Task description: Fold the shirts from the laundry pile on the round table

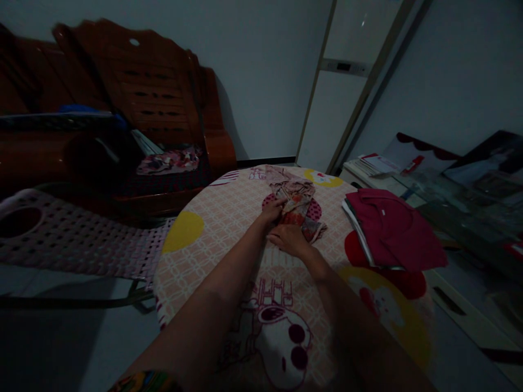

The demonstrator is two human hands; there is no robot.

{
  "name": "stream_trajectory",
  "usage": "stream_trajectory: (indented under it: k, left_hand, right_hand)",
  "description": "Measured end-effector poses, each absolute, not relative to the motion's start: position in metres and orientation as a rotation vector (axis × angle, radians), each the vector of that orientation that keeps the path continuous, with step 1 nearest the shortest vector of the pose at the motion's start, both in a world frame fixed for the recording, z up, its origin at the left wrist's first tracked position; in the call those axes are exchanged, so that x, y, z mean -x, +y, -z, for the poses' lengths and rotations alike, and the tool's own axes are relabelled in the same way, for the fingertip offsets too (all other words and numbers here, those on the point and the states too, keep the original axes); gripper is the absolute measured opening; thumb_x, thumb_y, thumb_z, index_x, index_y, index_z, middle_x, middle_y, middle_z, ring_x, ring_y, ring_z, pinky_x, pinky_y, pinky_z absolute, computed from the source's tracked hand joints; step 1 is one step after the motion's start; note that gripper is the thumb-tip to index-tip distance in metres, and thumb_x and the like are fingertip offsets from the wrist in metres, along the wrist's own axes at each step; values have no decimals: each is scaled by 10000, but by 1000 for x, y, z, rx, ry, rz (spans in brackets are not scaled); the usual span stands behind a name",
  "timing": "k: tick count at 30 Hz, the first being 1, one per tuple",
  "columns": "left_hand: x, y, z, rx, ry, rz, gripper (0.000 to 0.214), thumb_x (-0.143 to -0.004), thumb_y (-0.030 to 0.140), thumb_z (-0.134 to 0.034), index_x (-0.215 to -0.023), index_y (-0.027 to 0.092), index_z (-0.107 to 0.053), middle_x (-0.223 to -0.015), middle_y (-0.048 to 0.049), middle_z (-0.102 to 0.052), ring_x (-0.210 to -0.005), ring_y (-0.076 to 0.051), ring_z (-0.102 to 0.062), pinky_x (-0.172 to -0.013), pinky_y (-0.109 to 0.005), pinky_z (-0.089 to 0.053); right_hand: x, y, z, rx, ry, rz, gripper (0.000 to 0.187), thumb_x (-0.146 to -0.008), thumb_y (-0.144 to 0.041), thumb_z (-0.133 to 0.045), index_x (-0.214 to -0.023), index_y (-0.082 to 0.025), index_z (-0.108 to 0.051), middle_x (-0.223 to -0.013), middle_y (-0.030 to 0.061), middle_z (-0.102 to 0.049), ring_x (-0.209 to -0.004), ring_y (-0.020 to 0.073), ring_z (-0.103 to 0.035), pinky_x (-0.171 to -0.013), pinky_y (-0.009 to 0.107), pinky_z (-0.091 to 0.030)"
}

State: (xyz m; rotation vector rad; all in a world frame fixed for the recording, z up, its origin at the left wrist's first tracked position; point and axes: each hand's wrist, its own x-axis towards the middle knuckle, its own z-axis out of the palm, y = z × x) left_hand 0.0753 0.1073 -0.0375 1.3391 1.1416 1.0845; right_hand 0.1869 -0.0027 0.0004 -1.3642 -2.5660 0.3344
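Observation:
A crumpled, thin floral garment in beige with orange-red patches lies on the far half of a round table; its exact kind is hard to make out. My left hand is at its left edge, fingers bent and closed on the fabric. Just nearer to me, my right hand curls over the garment's near edge, its fingers pointing left and partly hidden. Some of the fabric sticks out to the right beyond my right wrist. The garment's top part spreads toward the table's far rim.
A patterned cloth covers the table. Folded clothes, a dark pink one on top, lie at its right edge. A woven chair stands left, a wooden sofa behind it. On the right is a glass-topped cabinet with papers.

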Motion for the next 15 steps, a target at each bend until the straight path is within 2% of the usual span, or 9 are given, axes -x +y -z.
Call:
stream_trajectory:
  k: [2,6,10,15]
  left_hand:
    - [-75,103,37,-1236,1138,-1093,467,-646,103,-566,-1068,161,-758,-961,-56,-762,-911,-209,-688,-848,-313,-531]
    - [-76,94,31,-1005,1079,-1125,445,-665,72,-551,-1079,115,-708,-763,-31,-703,-652,-153,-638,-651,-257,-520]
    - [-78,89,25,-838,1032,-1134,421,-688,39,-545,-1084,127,-655,-714,-11,-660,-540,-109,-594,-577,-225,-503]
    - [-80,88,26,-839,1037,-1113,452,-758,32,-550,-1197,129,-600,-742,-17,-674,-583,-95,-636,-599,-195,-527]
  right_hand:
    - [-186,-4,-2,1384,-2528,-347,279,-955,-405,-605,-879,-197,-774,-903,98,-774,-857,219,-706,-755,275,-438]
    - [-198,-3,-2,1372,-2205,-490,376,-932,-423,-604,-664,-181,-708,-668,43,-705,-646,170,-637,-636,257,-407]
    - [-243,3,-5,1387,-1551,-592,439,-910,-503,-550,-649,-177,-685,-562,-3,-623,-540,153,-562,-543,256,-396]
    - [-328,10,-5,1358,-732,-197,383,-836,-509,-579,-668,-171,-643,-590,-11,-604,-568,148,-534,-552,264,-436]
